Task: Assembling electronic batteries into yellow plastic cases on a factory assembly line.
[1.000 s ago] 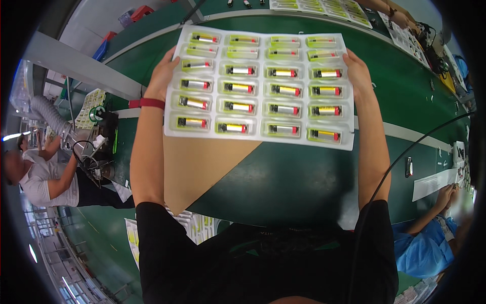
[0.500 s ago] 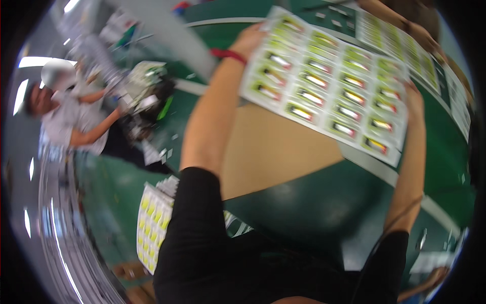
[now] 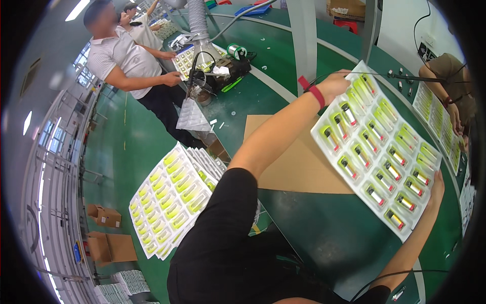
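I hold a white moulded plastic tray (image 3: 407,230) tilted above the table, one edge in each hand. Its pockets carry yellow-green pieces, and many also hold small cylinders in black, gold and red. My left hand (image 3: 336,85), with a red band at the wrist, is closed on the tray's far left corner. Along the near right edge, my right hand (image 3: 436,191) grips the tray, its fingers partly hidden behind it. Under the tray lies a flat brown cardboard sheet (image 3: 283,167). Left of my left arm is a stack of similar trays (image 3: 205,164), the top one filled with yellow-green pieces.
A grey metal post (image 3: 302,45) rises beyond my left hand. A flexible duct (image 3: 198,20) hangs over tools and a green spool (image 3: 235,50). One co-worker (image 3: 121,61) holds another tray; a second person's hand (image 3: 455,121) is over trays at right. Cardboard boxes (image 3: 114,247) sit on the floor.
The view has shifted, bringing more of the tray stack and left side into sight. The held tray now appears lower, farther right and more steeply turned. Both hands still grip it.
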Demonstrator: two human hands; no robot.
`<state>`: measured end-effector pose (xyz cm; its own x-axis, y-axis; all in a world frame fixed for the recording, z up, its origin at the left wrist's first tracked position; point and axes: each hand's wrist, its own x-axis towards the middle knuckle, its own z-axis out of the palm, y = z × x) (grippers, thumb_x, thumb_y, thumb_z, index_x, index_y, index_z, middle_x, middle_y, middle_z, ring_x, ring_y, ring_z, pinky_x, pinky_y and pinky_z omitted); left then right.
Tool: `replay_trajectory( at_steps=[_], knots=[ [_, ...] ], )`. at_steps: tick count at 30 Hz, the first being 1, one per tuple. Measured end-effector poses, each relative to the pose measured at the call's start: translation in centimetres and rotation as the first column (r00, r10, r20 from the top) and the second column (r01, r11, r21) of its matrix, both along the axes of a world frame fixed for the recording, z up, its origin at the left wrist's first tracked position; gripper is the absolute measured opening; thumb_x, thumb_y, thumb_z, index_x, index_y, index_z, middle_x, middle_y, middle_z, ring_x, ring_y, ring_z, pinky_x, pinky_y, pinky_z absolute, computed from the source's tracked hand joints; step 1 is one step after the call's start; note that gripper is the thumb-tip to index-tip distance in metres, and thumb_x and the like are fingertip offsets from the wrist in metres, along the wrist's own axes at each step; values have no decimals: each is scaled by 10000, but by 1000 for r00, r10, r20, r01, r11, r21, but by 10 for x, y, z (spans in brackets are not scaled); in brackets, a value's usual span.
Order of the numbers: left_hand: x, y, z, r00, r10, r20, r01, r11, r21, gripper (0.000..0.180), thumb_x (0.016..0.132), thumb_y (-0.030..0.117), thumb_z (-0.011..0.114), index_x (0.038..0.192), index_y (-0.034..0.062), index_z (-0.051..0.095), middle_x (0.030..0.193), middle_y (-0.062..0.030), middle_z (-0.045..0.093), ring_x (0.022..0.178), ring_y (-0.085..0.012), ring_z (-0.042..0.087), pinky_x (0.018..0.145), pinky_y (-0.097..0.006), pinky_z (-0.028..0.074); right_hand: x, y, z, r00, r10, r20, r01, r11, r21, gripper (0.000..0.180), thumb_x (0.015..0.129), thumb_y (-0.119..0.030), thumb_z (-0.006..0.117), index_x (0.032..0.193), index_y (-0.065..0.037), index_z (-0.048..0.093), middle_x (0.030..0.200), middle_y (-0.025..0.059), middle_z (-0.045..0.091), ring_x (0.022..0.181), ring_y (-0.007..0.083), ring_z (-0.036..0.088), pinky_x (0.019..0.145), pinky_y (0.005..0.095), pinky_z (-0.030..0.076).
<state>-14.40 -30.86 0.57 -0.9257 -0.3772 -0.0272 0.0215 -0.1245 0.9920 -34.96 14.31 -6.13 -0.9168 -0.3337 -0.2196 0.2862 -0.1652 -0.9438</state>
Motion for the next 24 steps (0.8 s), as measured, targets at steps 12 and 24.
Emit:
replay_trajectory(
  at_steps=[12, 24],
  knots=[
    [196, 21, -27, 975, 18, 219, -74, 966, 248, 413, 1022, 65, 415, 1434, 39, 399, 1355, -160, 534, 1217, -266, 570, 995, -402, 512, 225, -1, -41, 989, -144, 31, 144, 989, 25, 399, 1018, -97, 455, 1387, 53, 478, 1264, 165, 622, 1084, 210, 638, 925, 323, 512],
    [292, -96, -47, 954, 100, 284, -152, 974, 168, 462, 1004, 45, 447, 1463, 71, 406, 1367, -128, 547, 1199, -248, 579, 990, -364, 495, 301, -125, -31, 996, -12, 86, 30, 979, -203, 395, 1049, -84, 395, 1425, 27, 440, 1298, 159, 592, 1112, 190, 610, 950, 304, 489]
  ],
)
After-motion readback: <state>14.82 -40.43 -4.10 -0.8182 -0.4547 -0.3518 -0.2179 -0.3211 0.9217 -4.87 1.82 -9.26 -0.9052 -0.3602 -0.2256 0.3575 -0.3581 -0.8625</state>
